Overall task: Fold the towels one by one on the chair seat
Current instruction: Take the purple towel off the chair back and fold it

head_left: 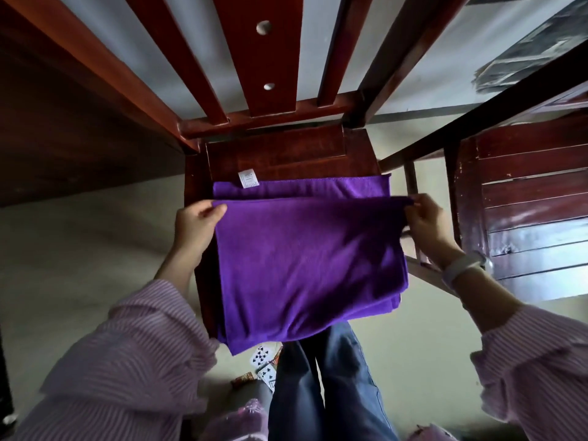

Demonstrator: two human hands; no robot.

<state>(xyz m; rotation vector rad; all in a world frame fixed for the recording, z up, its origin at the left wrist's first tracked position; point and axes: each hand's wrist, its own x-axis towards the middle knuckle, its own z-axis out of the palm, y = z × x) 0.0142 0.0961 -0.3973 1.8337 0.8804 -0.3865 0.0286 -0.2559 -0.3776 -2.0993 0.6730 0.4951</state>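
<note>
A purple towel (308,259) lies across the dark red wooden chair seat (286,154), its near part hanging over the seat's front edge. The upper layer is folded over a lower layer that shows as a strip at the back, with a white label (248,179) on it. My left hand (197,221) pinches the upper layer's far left corner. My right hand (424,218) pinches its far right corner. The edge between them is held taut, just short of the lower layer's back edge.
The chair's slatted back (254,58) rises behind the seat. A dark wooden cabinet (525,218) stands close on the right, and a brown wooden panel (63,122) on the left. Playing cards (262,361) lie on the floor by my legs.
</note>
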